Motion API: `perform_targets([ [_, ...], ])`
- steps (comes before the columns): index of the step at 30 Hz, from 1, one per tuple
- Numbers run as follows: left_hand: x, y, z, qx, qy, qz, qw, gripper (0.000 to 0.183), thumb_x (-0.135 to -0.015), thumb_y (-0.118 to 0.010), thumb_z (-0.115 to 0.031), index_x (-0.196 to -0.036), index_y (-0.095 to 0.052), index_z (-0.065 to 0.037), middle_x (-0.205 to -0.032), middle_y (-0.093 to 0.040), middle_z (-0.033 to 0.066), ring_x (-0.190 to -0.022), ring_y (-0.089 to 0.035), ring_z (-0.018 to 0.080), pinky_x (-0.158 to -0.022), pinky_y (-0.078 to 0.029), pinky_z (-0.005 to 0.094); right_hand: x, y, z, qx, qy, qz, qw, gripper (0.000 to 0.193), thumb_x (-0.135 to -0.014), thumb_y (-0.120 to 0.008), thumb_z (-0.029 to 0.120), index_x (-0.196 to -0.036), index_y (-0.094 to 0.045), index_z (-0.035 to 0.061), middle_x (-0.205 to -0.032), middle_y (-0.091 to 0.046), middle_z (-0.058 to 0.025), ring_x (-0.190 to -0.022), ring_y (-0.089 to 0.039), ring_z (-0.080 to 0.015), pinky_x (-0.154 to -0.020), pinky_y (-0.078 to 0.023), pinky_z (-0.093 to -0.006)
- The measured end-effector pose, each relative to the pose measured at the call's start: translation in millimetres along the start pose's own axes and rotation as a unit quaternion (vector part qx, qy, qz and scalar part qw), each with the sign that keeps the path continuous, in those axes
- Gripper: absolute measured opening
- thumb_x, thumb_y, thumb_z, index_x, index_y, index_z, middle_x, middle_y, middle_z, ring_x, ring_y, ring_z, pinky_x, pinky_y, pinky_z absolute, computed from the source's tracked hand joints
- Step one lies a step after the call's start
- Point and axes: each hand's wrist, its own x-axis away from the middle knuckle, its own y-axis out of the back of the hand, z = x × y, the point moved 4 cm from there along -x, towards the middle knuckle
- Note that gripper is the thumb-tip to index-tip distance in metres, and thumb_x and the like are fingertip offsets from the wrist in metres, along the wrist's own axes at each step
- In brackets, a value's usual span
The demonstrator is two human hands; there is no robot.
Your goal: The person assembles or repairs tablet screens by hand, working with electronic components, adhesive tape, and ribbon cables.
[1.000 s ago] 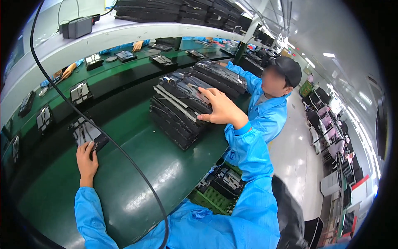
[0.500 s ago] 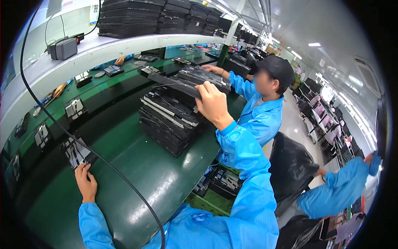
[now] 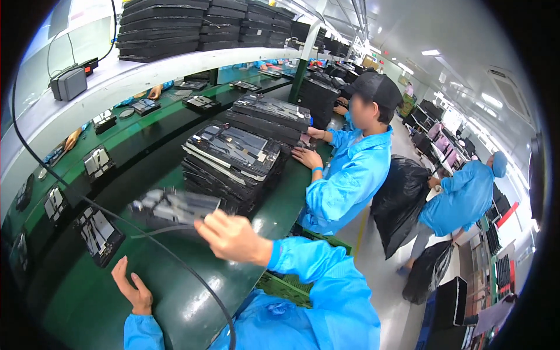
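Observation:
My right hand grips one end of a flat tablet-like device, blurred by motion, dark with silvery parts on top. A thin strip trails beneath it. The device is held above the green work surface, in front of a stack of similar devices in black trays. My left hand is held low over the surface, fingers apart and nothing in them. Just beyond its fingertips lies another opened device with pale battery-like panels.
A black cable crosses the view in front of my hands. More devices lie along the line at left. A shelf with stacked black trays runs above. A co-worker in blue stands right, hands at the farther stack.
My right hand has brought the device from the stack toward me and leftward. My left hand has come off the device at left. The co-worker's hands have moved nearer.

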Motion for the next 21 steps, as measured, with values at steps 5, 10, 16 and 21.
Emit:
perform_targets([
  [5,6,-2,-12,0.06,0.114,0.033,0.991,0.05,-0.106,-0.054,-0.023,-0.147,-0.059,0.004,-0.145,-0.063,0.0229,-0.137,-0.06,0.0387,-0.121,-0.044,0.0483,40,-43,87,-0.069,0.051,0.043,0.995,0.033,-0.084,-0.074,0.021,-0.112,-0.076,0.0029,-0.111,-0.068,-0.0014,-0.098,-0.067,-0.0158,-0.066,-0.056,-0.0278],
  [10,-4,-26,-25,0.12,0.164,0.079,0.976,0.042,-0.097,-0.066,-0.014,-0.136,-0.069,0.001,-0.132,-0.071,0.0239,-0.13,-0.063,0.046,-0.114,-0.049,0.0529,48,-32,140,-0.139,0.051,0.234,0.961,0.057,-0.09,-0.081,0.037,-0.132,-0.073,-0.0002,-0.108,-0.069,-0.0054,-0.1,-0.069,-0.0223,-0.065,-0.062,-0.0368],
  [16,32,-33,-9,0.023,0.155,0.11,0.981,0.049,-0.096,-0.064,-0.008,-0.144,-0.062,0.0,-0.146,-0.064,0.0216,-0.139,-0.056,0.0434,-0.12,-0.045,0.0535,12,-76,120,-0.341,0.028,0.076,0.936,0.019,-0.081,-0.082,0.017,-0.097,-0.075,0.0086,-0.087,-0.069,-0.0115,-0.078,-0.069,-0.0351,-0.063,-0.056,-0.0463],
  [21,27,-36,-10,0.026,0.2,0.134,0.97,0.057,-0.096,-0.061,-0.004,-0.153,-0.055,0.0,-0.155,-0.056,0.0222,-0.142,-0.051,0.0429,-0.124,-0.041,0.0532,-19,-149,82,-0.343,0.051,0.138,0.928,0.054,-0.085,-0.082,0.023,-0.135,-0.069,0.0064,-0.135,-0.066,-0.02,-0.141,-0.053,-0.0435,-0.119,-0.038,-0.0603],
])
